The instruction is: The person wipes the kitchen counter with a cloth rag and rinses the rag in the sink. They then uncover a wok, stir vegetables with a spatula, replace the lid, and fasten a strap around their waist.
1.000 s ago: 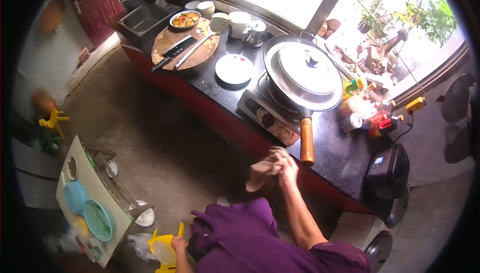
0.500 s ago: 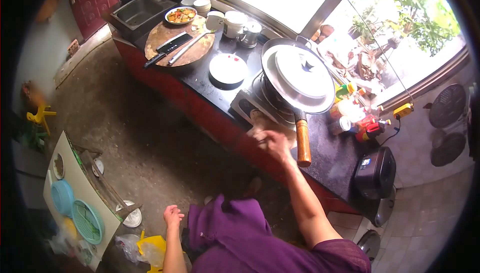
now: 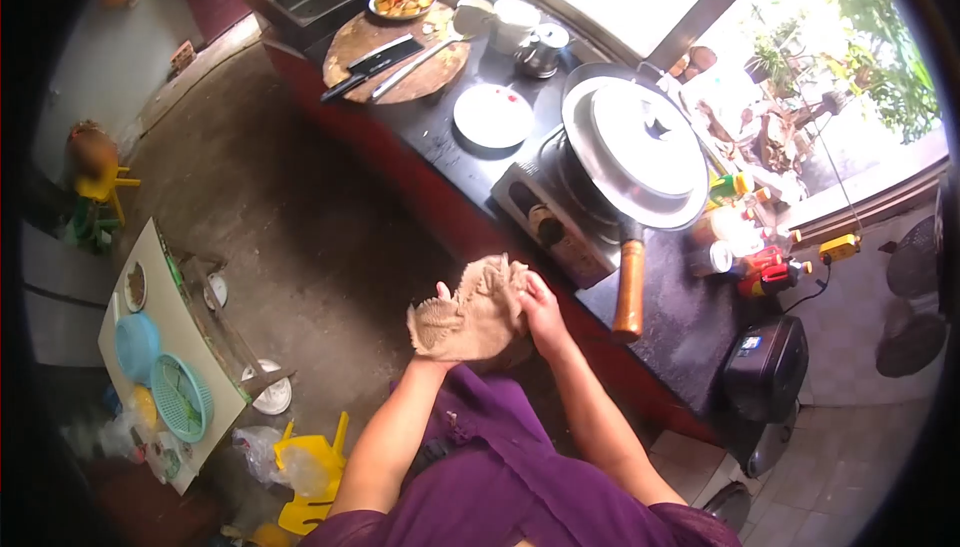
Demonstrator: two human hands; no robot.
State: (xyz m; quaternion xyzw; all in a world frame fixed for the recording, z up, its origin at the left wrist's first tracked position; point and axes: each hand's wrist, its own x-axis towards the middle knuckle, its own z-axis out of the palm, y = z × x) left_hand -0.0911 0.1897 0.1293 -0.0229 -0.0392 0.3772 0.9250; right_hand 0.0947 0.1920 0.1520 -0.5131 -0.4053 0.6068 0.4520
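A crumpled tan cloth [image 3: 475,309] is between my two hands, in front of my body at the counter's edge. My right hand [image 3: 541,311] grips its right side. The cloth covers most of my left hand [image 3: 436,355]; a fingertip or thumb shows above it, and its grip is hidden. Beyond my right hand is the stove [image 3: 555,224]. On it sits a wok [image 3: 682,209] under a metal lid [image 3: 640,137], its wooden handle [image 3: 629,292] pointing towards me.
The counter [image 3: 670,347] also holds a white plate [image 3: 493,116], a round chopping board [image 3: 425,75] with cleaver and spatula, a dish of food [image 3: 403,3], bottles [image 3: 765,267] and a black appliance [image 3: 766,368]. A low table [image 3: 215,359] and yellow stool [image 3: 312,467] stand left.
The cloth has moved off the stove's front edge, left and towards my body. My left hand has come up from the lower left to the cloth. The view has shifted slightly.
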